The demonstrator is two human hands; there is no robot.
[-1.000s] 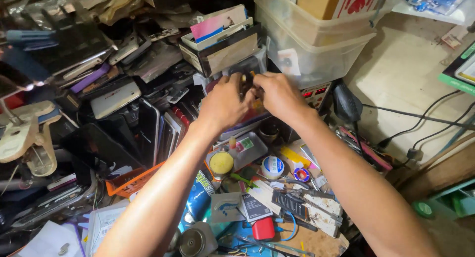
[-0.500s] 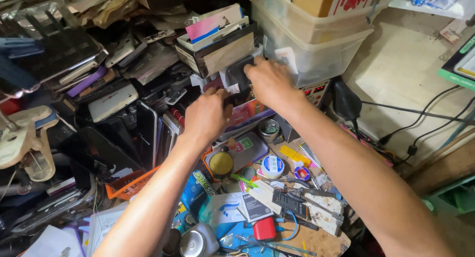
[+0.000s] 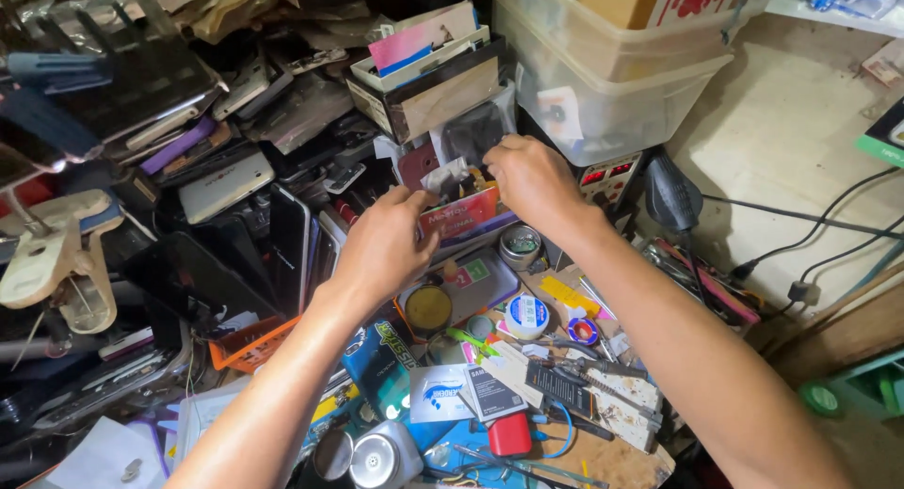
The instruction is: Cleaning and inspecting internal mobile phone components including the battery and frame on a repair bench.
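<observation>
My right hand (image 3: 532, 178) pinches the lower edge of a clear plastic bag (image 3: 476, 131) with a dark flat part inside, which stands against a cardboard box (image 3: 443, 98) of cards and packets. My left hand (image 3: 386, 244) reaches in from below, its fingers curled on a small crumpled clear packet (image 3: 443, 178) just above a red box (image 3: 461, 216). The two hands are close together, a few centimetres apart. The left fingertips are partly hidden behind the hand.
Stacked clear plastic bins (image 3: 603, 84) stand right of the bag. A heap of old phones (image 3: 226, 183) fills the left side. Round tins (image 3: 428, 307), a tape roll (image 3: 525, 315), tools and cards litter the bench below. Cables (image 3: 800, 216) run along the right wall.
Both hands gripped a dark part together, then my left hand dropped away. It has since come back up to the packets, while my right hand stayed at the plastic bag.
</observation>
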